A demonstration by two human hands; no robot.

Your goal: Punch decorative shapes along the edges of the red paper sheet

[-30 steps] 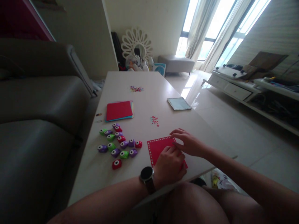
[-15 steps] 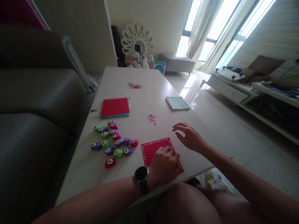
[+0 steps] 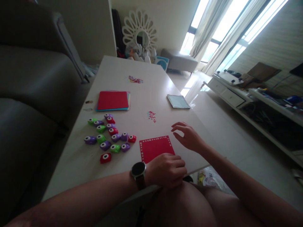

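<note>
A red paper sheet [image 3: 156, 148] lies near the table's front edge, with small punched holes along its top and left borders. My left hand [image 3: 169, 168], with a watch on the wrist, curls over the sheet's lower part; what its fingers hold, if anything, is hidden. My right hand [image 3: 186, 134] hovers right of the sheet, fingers bent and apart, with nothing in it. Several purple, green and red craft punches stand on the left, a red punch [image 3: 105, 158] nearest the front. Small paper cutouts [image 3: 151, 116] are scattered beyond the sheet.
A stack of coloured paper [image 3: 113, 100] lies at the table's left. A pale bordered sheet [image 3: 178, 101] rests near the right edge. Farther back is a pile of colourful cutouts [image 3: 135, 79]. A grey sofa [image 3: 30, 72] stands left of the table.
My left hand has moved toward the table's front edge, over the sheet's lower part. My right hand keeps nearly the same pose. The camera view has shifted slightly.
</note>
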